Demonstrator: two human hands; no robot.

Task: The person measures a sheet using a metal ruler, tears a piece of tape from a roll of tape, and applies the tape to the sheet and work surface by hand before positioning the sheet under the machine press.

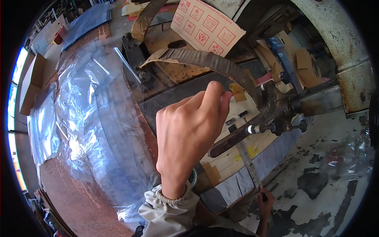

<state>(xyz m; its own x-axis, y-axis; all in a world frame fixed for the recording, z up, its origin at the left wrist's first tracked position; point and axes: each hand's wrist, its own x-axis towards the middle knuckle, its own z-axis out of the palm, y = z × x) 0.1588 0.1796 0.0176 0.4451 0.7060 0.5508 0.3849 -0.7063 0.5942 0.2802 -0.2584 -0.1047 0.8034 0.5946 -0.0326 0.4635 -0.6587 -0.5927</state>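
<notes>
Raised in the middle, my left hand [189, 126] is closed in a fist, its back towards me; what its fingers hold, if anything, is hidden. Below and right, my right hand [266, 200] is closed at the near end of a long metal ruler [248, 161], with a small dark piece at its fingers. The ruler crosses a pale board [229, 158] with a grey sheet [227, 192] along its near edge. Over the board reaches a dark machine arm [233, 143] with knobs. A curved worn strip [205, 59] arches behind my left hand.
Clear plastic sheeting [87, 114] covers much of the brown table [67, 197] at left. A printed cardboard piece [207, 25] leans at the back. The machine's pale frame [323, 27] rises at right, above a floor with peeling paint [312, 183].
</notes>
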